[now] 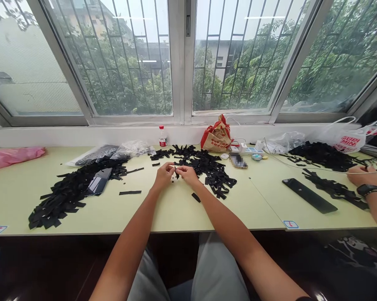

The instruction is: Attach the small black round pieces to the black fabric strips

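Observation:
My left hand and my right hand are close together over the middle of the pale yellow table. Between their fingertips is a small black strip, pinched from both sides. Just behind and to the right of my hands spreads a pile of black strips. A larger heap of black strips lies to the left, with a dark phone-like object on it. One loose strip lies left of my hands, another below my right hand.
Along the back stand a red-capped bottle, a red and tan bag and a power strip. A phone lies nearby. Farther right are a long black object, more black strips and another person's hands.

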Tool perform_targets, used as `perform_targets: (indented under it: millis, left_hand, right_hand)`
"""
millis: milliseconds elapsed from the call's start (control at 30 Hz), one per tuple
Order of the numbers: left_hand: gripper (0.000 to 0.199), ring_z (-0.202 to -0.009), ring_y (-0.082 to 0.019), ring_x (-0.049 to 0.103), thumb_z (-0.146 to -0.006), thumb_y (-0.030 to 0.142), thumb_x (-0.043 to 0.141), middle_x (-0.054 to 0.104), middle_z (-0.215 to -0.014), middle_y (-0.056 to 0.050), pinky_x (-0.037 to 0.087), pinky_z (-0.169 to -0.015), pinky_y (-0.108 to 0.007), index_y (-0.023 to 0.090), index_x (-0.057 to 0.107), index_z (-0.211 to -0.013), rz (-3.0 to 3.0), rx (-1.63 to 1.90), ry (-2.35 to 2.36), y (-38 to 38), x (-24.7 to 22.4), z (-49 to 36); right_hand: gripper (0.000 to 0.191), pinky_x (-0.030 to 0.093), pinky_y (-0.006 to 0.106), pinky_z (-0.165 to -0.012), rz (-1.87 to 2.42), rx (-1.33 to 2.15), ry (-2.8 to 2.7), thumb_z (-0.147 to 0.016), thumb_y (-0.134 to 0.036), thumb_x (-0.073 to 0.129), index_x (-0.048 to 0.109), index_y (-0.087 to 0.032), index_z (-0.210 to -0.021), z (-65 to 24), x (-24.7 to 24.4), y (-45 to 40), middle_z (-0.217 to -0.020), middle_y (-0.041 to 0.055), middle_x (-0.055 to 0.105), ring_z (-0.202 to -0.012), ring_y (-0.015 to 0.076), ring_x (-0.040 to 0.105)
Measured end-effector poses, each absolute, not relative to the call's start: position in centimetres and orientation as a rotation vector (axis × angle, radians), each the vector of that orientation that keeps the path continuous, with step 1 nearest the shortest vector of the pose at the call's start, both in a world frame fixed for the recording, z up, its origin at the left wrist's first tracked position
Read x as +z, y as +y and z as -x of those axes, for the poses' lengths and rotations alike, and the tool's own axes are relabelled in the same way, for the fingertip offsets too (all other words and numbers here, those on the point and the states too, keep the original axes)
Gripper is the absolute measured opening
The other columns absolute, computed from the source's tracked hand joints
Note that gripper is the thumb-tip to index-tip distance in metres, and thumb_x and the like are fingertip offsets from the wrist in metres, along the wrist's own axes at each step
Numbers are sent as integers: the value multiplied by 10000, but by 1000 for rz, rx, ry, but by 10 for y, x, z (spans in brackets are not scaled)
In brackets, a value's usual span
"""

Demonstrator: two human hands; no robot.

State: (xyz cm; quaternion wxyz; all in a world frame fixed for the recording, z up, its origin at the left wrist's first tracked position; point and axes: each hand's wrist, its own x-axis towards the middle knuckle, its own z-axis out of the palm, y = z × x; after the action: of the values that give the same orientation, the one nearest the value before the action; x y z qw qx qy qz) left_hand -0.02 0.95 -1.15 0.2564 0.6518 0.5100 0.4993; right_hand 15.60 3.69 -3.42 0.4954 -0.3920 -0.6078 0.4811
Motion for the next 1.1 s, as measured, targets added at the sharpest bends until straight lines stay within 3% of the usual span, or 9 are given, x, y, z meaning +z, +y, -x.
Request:
perform_targets:
  millis: [133, 367, 700, 1100]
  left_hand:
    - [359, -710, -173, 610, -792, 352, 632, 684, -779, -30, 460, -674, -290, 178, 640, -1106, -1723, 1401, 1342, 13, -13, 2]
    - [353, -674, -171, 614, -765, 341, 648, 691, -762, -32, 465, -649, -289, 170, 659, -1073, -1729, 1400, 1365, 13, -11, 3]
    - [396, -687, -168, 622, -729, 337, 686, 702, -778, -34, 469, -651, -285, 176, 653, -1089, -1663, 1395, 1322, 16, -15, 5]
    - [537, -639, -137, 582, -676, 358, 747, 687, -790, -23, 450, -614, -274, 163, 612, -1158, -1482, 1392, 1261, 15, -11, 6]
  right_hand:
    - [327, 335, 261, -550, 964, 1228, -1408, -673, -442, 719, 734, -169, -851, -156, -31, 35, -702, -6, 619, -553, 100, 405]
    - [270, 324, 253, -535, 984, 1156, -1464, -708, -431, 685, 713, -174, -787, -154, -34, 37, -595, -27, 548, -530, 106, 402]
    - [281, 375, 265, -594, 1023, 1095, -1516, -703, -440, 676, 716, -173, -785, -154, -36, 38, -710, 5, 641, -591, 127, 468]
    - [322, 358, 255, -569, 1000, 1092, -1550, -744, -470, 637, 720, -169, -824, -153, -37, 40, -644, -18, 585, -559, 118, 435]
